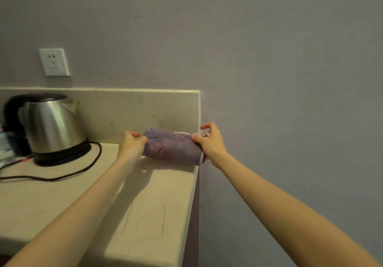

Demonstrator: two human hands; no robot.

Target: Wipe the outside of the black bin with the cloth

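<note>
A purple-grey cloth [173, 145] is stretched between both hands at the back right corner of the beige counter [145, 215], against the backsplash. My left hand [133, 143] pinches the cloth's left end. My right hand [209, 142] grips its right end at the counter's right edge, fingers curled round the fabric. The black bin is not in view.
A steel electric kettle [52, 127] on a black base stands at the back left, its black cord [68, 171] looping across the counter. A white wall socket [54, 61] sits above it. The counter's right edge [194, 194] drops off beside the grey wall.
</note>
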